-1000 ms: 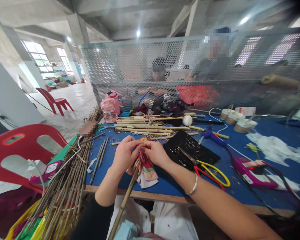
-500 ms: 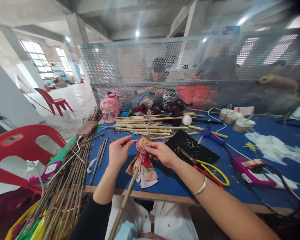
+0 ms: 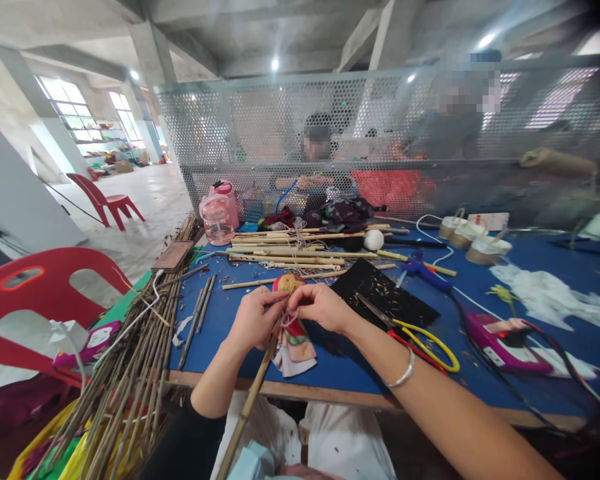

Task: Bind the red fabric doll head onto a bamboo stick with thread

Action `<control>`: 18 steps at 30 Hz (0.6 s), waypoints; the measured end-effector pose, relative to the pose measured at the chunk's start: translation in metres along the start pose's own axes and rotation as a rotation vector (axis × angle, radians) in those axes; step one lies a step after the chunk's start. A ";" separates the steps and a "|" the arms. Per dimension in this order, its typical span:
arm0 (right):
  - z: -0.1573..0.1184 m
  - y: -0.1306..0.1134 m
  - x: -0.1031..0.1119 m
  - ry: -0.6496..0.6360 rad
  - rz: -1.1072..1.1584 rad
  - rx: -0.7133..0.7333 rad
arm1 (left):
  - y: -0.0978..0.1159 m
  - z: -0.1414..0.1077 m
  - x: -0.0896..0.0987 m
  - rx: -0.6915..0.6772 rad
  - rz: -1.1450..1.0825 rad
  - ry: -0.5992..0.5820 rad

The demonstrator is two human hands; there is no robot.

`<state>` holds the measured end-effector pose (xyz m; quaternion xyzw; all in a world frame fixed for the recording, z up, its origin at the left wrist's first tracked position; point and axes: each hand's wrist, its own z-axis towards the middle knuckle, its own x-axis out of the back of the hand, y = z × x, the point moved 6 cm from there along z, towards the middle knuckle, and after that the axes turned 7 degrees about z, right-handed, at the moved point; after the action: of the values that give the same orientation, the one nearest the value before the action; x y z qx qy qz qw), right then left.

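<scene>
A small cloth doll [image 3: 297, 340] with a round patterned head and a red, pink and white skirt lies at the table's front edge. A bamboo stick [image 3: 247, 410] runs from under its skirt down over the lap. My left hand [image 3: 260, 317] is closed at the doll's neck, its fingertips pinching a pale string [image 3: 289, 319]. From the right, my right hand [image 3: 320, 307] pinches the same string beside the neck, with a silver bangle on the wrist. The fingers partly cover the head and neck.
Scissors [image 3: 380, 313] with red and yellow handles lie by a black cloth [image 3: 410, 293]. Bamboo sticks [image 3: 300, 253] spread behind the hands. A twig bundle [image 3: 135, 353] is at the left, a blue glue gun [image 3: 427, 275] at the right. People sit behind a perforated screen [image 3: 260, 127].
My left hand has moved right, from open beside the doll to closed at its neck. My right hand has shifted slightly down to the string. The person at the upper right has moved right.
</scene>
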<state>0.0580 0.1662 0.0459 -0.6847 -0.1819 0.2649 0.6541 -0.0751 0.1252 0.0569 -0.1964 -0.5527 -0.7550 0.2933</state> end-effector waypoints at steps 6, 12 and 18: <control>0.000 0.000 0.004 0.023 -0.066 0.065 | 0.006 -0.002 -0.007 -0.141 0.028 -0.030; -0.004 -0.008 0.008 0.074 -0.213 0.162 | 0.007 -0.002 -0.011 -0.168 0.048 -0.039; -0.007 -0.005 0.012 0.028 -0.207 0.182 | 0.014 -0.003 -0.011 -0.167 0.082 0.015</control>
<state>0.0717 0.1681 0.0495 -0.6039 -0.2177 0.2016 0.7398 -0.0577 0.1217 0.0598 -0.2369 -0.4772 -0.7871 0.3108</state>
